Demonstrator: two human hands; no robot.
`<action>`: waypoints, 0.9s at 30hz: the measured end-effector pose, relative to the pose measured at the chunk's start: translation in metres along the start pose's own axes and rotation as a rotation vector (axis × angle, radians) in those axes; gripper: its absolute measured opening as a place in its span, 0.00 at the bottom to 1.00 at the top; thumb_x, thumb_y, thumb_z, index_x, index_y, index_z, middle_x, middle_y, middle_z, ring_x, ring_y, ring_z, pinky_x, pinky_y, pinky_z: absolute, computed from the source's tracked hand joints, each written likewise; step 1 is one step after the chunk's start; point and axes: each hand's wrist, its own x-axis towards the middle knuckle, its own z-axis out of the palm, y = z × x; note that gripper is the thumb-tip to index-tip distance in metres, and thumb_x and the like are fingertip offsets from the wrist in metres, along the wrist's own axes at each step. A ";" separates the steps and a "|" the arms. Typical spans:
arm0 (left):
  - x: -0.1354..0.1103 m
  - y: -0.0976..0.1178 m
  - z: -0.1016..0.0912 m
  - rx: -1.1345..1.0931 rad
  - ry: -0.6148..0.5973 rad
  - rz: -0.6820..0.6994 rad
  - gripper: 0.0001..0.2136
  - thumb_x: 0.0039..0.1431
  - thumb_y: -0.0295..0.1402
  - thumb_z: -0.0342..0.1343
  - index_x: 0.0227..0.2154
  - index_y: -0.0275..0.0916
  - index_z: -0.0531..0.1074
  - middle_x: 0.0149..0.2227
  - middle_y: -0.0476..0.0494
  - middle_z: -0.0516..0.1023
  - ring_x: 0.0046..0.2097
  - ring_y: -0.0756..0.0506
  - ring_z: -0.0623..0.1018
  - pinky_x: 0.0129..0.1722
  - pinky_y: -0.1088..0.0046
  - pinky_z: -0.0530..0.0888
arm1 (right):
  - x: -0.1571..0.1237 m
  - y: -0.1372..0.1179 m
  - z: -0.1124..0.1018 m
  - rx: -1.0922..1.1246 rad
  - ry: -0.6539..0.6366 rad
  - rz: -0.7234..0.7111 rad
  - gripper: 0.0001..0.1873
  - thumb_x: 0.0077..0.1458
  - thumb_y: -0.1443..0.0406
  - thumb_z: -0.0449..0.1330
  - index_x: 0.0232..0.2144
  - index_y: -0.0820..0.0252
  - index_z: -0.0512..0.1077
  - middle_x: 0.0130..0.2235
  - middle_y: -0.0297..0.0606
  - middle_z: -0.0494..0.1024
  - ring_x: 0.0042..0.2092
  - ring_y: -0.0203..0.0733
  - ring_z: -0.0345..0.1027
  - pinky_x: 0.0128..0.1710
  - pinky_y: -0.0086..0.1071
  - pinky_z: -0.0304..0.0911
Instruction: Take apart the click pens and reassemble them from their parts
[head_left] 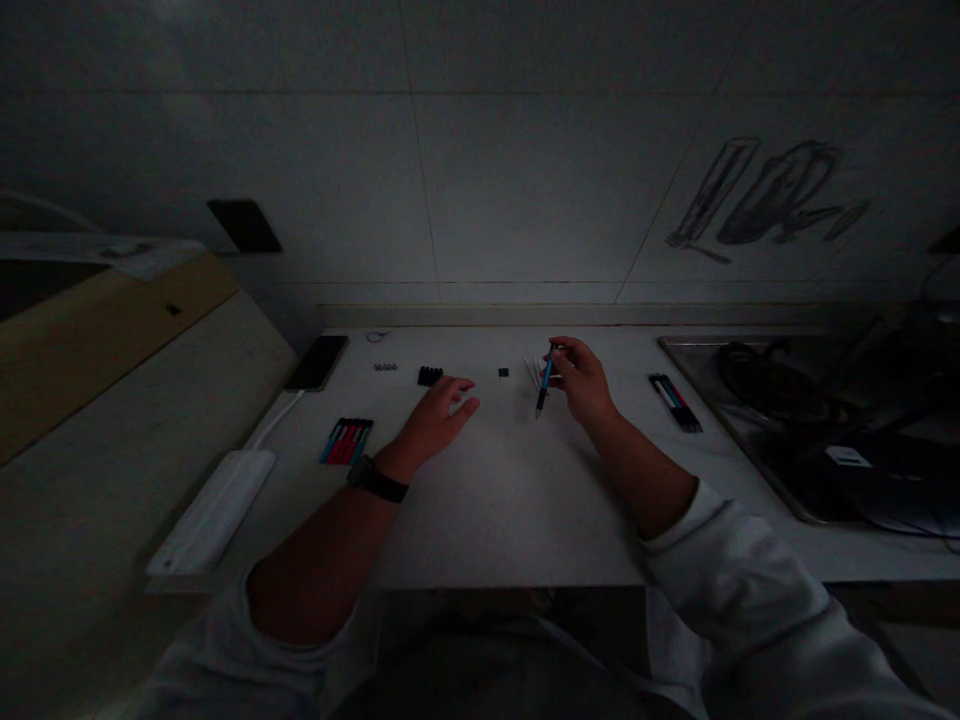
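The scene is very dark. My right hand point(581, 380) is closed on a blue pen point(544, 385), which it holds nearly upright with the tip close to the white counter point(495, 500). My left hand point(439, 415) hovers low over the counter, fingers stretched out and empty, a dark watch on its wrist. Just beyond its fingertips lies a small black part point(430, 376). A row of red and blue pens point(347, 441) lies left of that hand. Thin white sticks point(533, 371) and a tiny black piece point(503, 372) lie by the held pen.
A phone point(318, 362) lies at the counter's back left, and a white power strip point(212, 510) at the left edge. More pens point(675, 402) lie to the right, beside a metal sink point(825, 440) with cables in it. A wall stands behind.
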 end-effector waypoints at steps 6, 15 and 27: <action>0.000 -0.001 0.000 0.038 -0.009 0.017 0.14 0.70 0.41 0.54 0.51 0.40 0.72 0.51 0.40 0.74 0.45 0.45 0.77 0.50 0.61 0.75 | -0.003 -0.005 0.002 0.060 -0.009 0.026 0.23 0.52 0.50 0.66 0.47 0.50 0.71 0.39 0.32 0.75 0.33 0.36 0.73 0.31 0.32 0.73; -0.001 0.001 0.000 0.031 -0.018 0.022 0.14 0.70 0.42 0.54 0.51 0.41 0.72 0.50 0.41 0.74 0.45 0.45 0.77 0.49 0.61 0.76 | -0.001 0.000 0.001 0.020 -0.035 0.033 0.23 0.53 0.49 0.65 0.48 0.51 0.71 0.41 0.34 0.76 0.34 0.38 0.74 0.33 0.35 0.74; 0.000 0.000 0.000 0.029 -0.021 0.027 0.13 0.70 0.42 0.54 0.51 0.41 0.72 0.51 0.40 0.75 0.45 0.45 0.77 0.50 0.60 0.76 | 0.005 0.001 -0.005 -0.049 -0.018 0.027 0.25 0.54 0.47 0.63 0.49 0.50 0.70 0.41 0.35 0.76 0.34 0.38 0.74 0.32 0.35 0.73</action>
